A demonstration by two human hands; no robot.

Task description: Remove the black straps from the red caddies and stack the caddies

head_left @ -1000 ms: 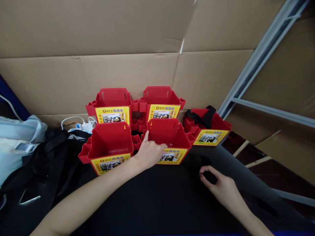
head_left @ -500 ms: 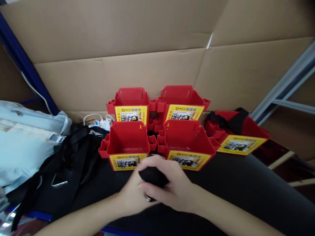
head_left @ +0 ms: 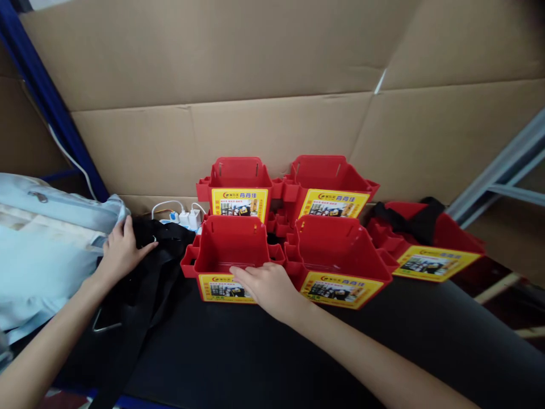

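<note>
Two bare hands work apart: at lower centre, the right hand (head_left: 270,287) lays bent fingers over the front rim of the front-left red bin (head_left: 232,241), its thumb hidden, so I cannot tell whether it grips; a light, level press should keep the bin from tipping. Upright and open-topped, the bin faces its yellow label (head_left: 223,291) toward the frame's bottom, long axis running left to right. At left, the left hand (head_left: 121,250) spreads thumb wide from fingers, above black straps (head_left: 164,275) beside a pale blue bag (head_left: 51,261).
</note>
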